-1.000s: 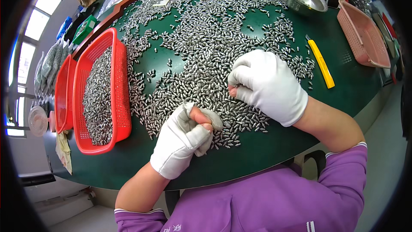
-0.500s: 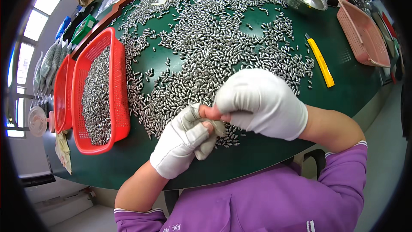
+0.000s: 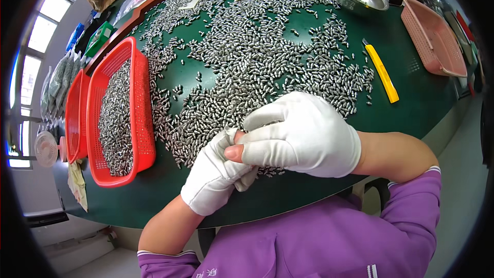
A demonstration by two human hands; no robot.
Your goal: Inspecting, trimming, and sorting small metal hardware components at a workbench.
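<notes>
Your green bench (image 3: 422,103) is strewn with small metal pieces (image 3: 257,62). Both gloved hands, left hand (image 3: 216,175) and right hand (image 3: 301,136), are curled together near its front edge, their contents hidden. You seem mid-sorting; a careful pinch comes next.

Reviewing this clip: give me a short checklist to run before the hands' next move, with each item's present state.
1. Both gloves on: left hand and right hand gloved, ok.
2. Hands meeting at the table's near edge: touching, ok.
3. Part held between them: hidden, cannot tell.
4. Red basket within reach of the left hand, holding parts: ok.
5. Small metal parts on the green table: plenty loose, ok.
6. Yellow cutter apart from the hands: ok.
</notes>
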